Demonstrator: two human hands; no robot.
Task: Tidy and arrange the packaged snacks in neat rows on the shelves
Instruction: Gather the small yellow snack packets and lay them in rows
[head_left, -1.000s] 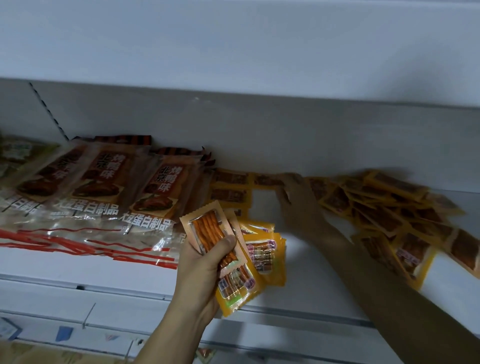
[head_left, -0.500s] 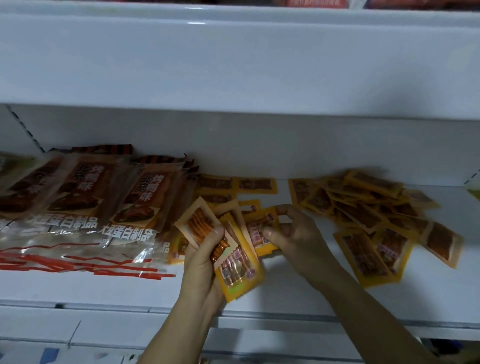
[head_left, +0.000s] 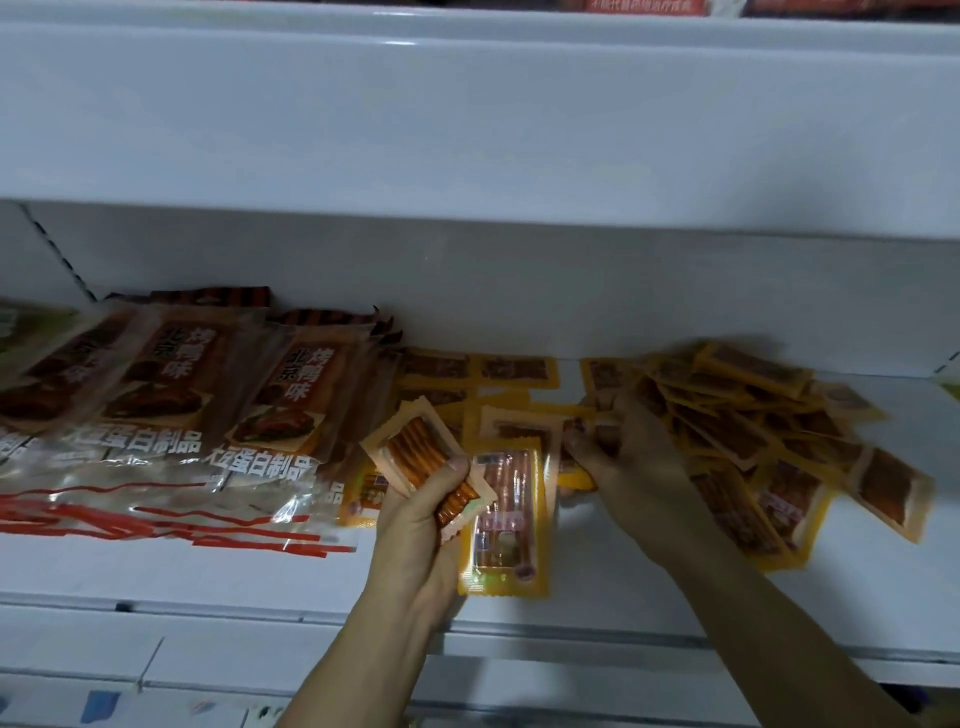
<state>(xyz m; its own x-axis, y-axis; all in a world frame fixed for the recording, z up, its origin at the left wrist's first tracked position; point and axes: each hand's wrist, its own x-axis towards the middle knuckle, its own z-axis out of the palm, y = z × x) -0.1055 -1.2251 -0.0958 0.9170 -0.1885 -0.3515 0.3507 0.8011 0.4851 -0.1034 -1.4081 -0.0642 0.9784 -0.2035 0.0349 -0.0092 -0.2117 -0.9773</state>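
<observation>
Left hand (head_left: 415, 525) grips snack packets (head_left: 506, 514); right hand (head_left: 623, 457) pinches one.

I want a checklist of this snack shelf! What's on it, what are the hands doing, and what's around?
Surface: white metal shelf, partly bare at the front.
Job's things: loose heap of small orange snack packets on the right; flat packets at the back.
Clutter: large clear bags with brown duck pictures, overlapping, on the left.
Grippers: left hand grips a fanned stack of orange packets; right hand pinches a packet.
Cables: nothing seen.
Surroundings: white upper shelf; lower shelf edge.
</observation>
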